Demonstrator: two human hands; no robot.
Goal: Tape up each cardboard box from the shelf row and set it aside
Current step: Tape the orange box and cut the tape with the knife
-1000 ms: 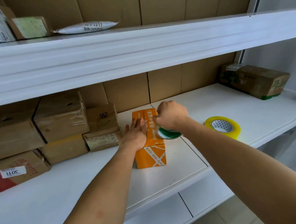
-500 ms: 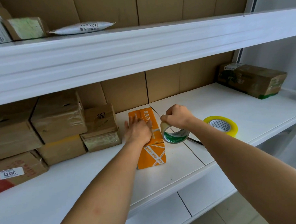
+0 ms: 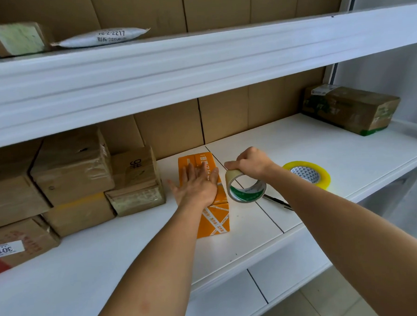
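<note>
The orange box (image 3: 211, 201) lies on the white shelf (image 3: 111, 254), its long side running away from the camera, and serves as the landmark here. The left hand (image 3: 198, 186) lies flat on top of it, fingers straight and spread, pressing down across its middle. Just to the right of the box, the right hand (image 3: 250, 163) grips the upper rim of a roll of clear tape (image 3: 245, 188) with a green-and-white core, held on edge beside the box's right side. A dark pen (image 3: 277, 201) lies on the shelf behind that roll. Farther right rests a yellow tape roll (image 3: 308, 174), flat. The box carries white Chinese print on top and white crossed strips on its near face; I cannot read the characters. Left of it, stacked brown boxes (image 3: 70, 170) include one with a "3011" label (image 3: 5, 249). Above it, a white pouch (image 3: 104, 37) reads "2217".
</note>
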